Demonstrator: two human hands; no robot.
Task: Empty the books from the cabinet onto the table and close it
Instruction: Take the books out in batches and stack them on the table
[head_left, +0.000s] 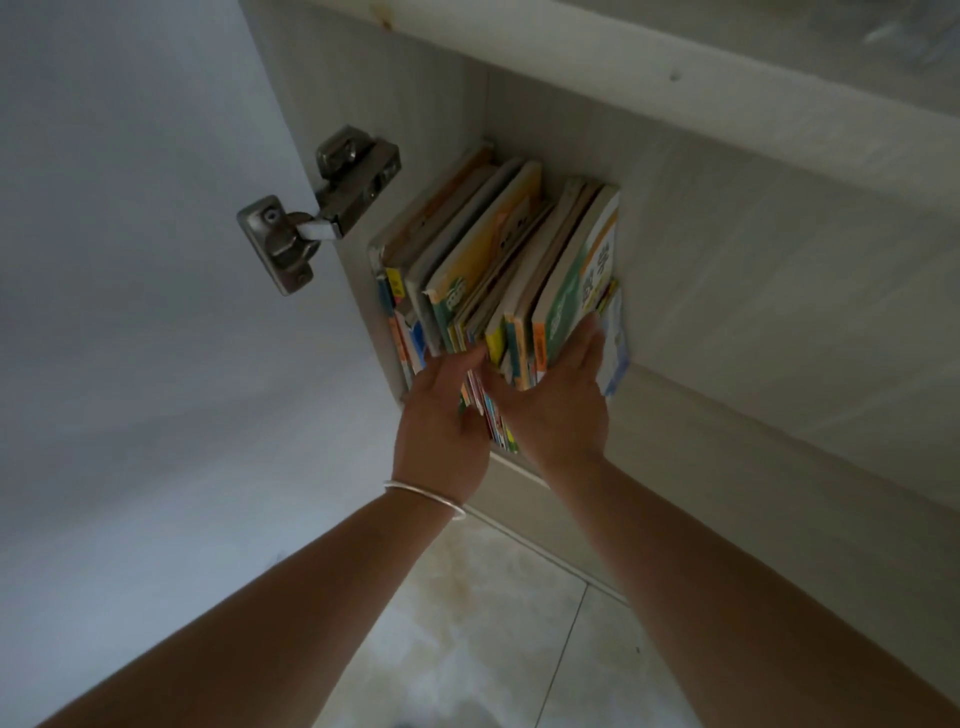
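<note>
left hand (439, 410): grips thin slim books (491, 410) from the left
right hand (556, 400): fingers curl round green-covered paperback books (571, 280)
books: upright, ahead of both hands, inside pale wooden cabinet (727, 218)
door (130, 260): open, left of hands

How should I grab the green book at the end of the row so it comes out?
Probably best to pinch the green book by its near spine edge and pull it straight toward you. It stands on edge in the cabinet, leaning on its neighbours, so only that front edge is free. The right hand already rests there; the left hand holds other books.
</note>
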